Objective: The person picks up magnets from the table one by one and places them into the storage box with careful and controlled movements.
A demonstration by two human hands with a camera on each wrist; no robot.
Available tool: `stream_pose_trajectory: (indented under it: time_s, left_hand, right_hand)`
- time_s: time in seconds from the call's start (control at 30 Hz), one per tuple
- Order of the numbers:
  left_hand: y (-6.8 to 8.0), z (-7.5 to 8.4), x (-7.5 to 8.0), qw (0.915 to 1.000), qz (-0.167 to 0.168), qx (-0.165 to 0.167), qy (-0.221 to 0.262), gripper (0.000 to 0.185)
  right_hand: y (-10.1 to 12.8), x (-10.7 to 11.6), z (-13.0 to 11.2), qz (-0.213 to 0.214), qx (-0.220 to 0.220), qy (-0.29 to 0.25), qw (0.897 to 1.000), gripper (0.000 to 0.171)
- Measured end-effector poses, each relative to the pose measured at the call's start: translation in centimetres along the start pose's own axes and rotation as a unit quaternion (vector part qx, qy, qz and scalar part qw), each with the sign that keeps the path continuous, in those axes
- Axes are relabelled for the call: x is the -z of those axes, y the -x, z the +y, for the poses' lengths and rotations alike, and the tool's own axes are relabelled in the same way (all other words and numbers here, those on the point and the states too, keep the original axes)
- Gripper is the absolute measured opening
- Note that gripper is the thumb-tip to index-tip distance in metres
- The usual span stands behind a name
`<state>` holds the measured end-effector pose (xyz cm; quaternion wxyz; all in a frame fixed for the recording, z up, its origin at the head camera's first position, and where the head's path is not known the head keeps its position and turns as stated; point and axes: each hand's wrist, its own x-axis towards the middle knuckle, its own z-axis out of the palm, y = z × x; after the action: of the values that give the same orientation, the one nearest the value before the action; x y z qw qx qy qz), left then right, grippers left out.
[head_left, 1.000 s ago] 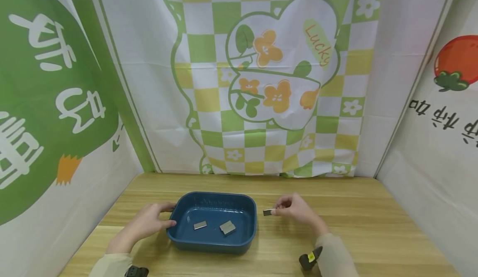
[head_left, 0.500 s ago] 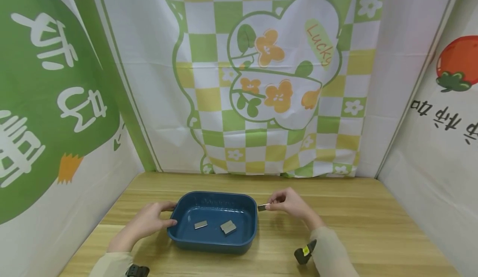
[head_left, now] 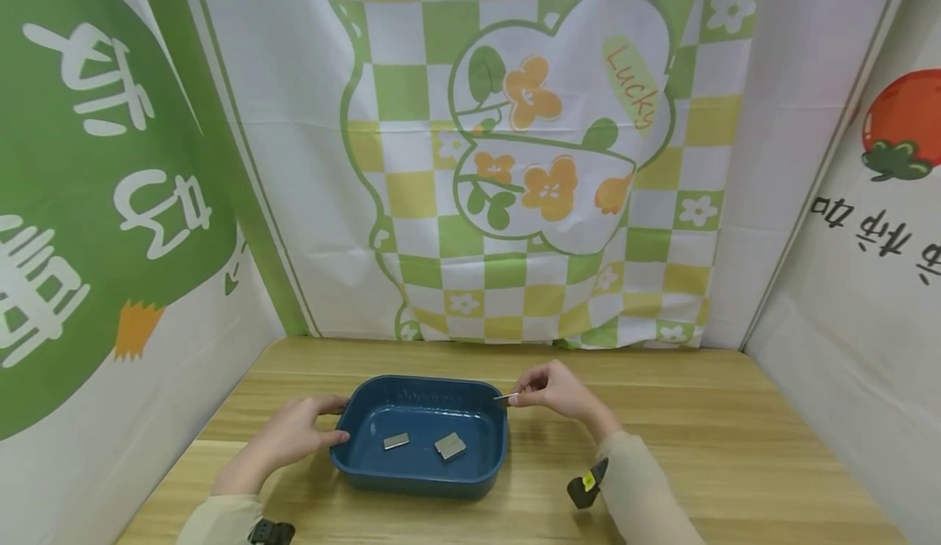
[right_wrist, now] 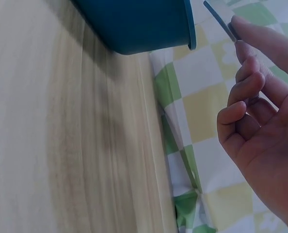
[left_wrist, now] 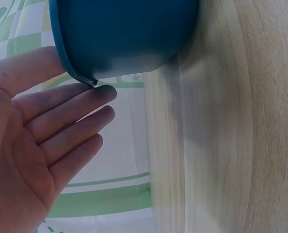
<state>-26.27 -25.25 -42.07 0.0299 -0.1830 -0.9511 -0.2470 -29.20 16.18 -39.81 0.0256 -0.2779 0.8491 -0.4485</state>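
Note:
A dark blue rectangular container with rounded corners stands on the table. My left hand holds its left end, the thumb over the rim; in the left wrist view the other fingers extend nearly straight outside it. Above the container's right rim, my right hand pinches a thin flat silver bar between thumb and index finger. Seen from the right wrist, the bar juts out tilted past the fingertips, with the other fingers curled. Inside the container lie a single silver bar and a squarish group of similar bars.
The wooden table runs back to a checked green-and-yellow curtain. Printed cloth walls close in both sides. A dark wrist device sits on the left sleeve, another on the right.
My right hand has moved left and slightly away from me, carrying the bar from beside the container to above its right rim. The left hand has stayed in place.

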Motion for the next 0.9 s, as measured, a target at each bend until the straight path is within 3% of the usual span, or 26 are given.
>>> stream_pose_trajectory:
  time_s: [0.2,0.43,0.67,0.9]
  left_hand:
    - [0.0,0.1,0.0,1.0,-0.001,0.003,0.004,0.052]
    - [0.1,0.1,0.1,1.0,-0.001,0.002,0.005,0.052]
    - [0.1,0.1,0.1,1.0,-0.002,0.003,0.005,0.052]
    - [0.1,0.1,0.0,1.0,-0.001,0.001,0.007,0.053]
  right_hand:
    - [-0.7,-0.3,-0.1,-0.006,-0.003,-0.004,1.0,0.01]
    - [-2.4,-0.8,3.0,-0.006,-0.008,0.005,1.0,0.012]
    - [-3.0,-1.1,2.7,0.0,-0.017,0.026,1.0,0.013]
    - [-3.4,-1.2,2.7,-0.011,-0.027,0.014,0.999,0.014]
